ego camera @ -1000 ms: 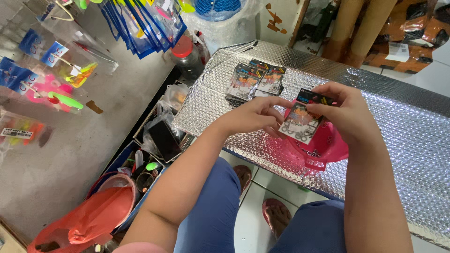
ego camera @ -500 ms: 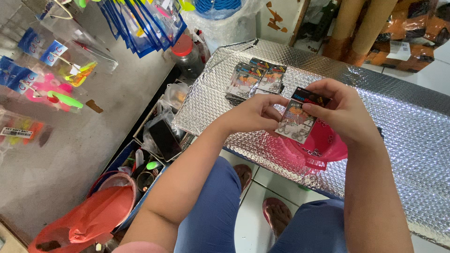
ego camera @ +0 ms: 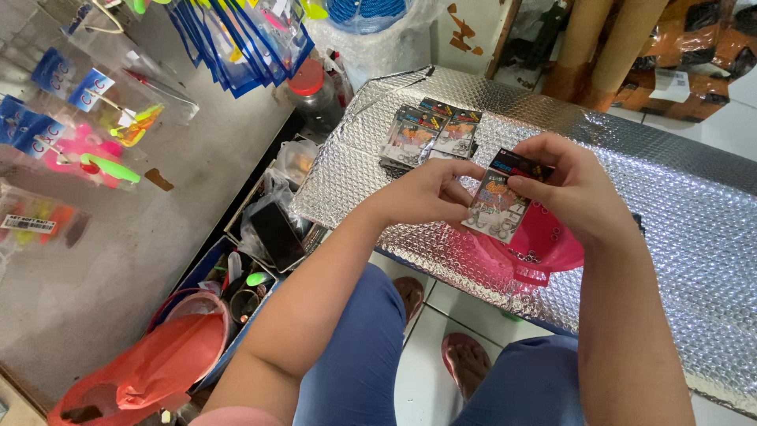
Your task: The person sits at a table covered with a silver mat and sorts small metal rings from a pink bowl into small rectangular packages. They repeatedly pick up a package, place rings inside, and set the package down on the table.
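My left hand [ego camera: 430, 192] and my right hand [ego camera: 572, 183] both grip one small clear packet [ego camera: 501, 201] with a dark printed card top and small metal rings inside. They hold it just above a pink plastic bowl [ego camera: 544, 246] that rests on the silver bubble-foil sheet [ego camera: 678, 197]. Small metal pieces lie in the bowl's bottom. Farther back on the foil sits a stack of similar packets [ego camera: 430, 136], apart from both hands.
Blue-edged clear packets [ego camera: 236, 39] and coloured lure packs [ego camera: 87, 134] hang on the grey wall at left. A red-lidded jar [ego camera: 314, 96] stands by the foil's corner. On the floor are a box of bagged items [ego camera: 272, 229] and a red bag [ego camera: 150, 371].
The packet has tilted slightly between my hands; my fingers have shifted along its top edge. Everything else stays in place.
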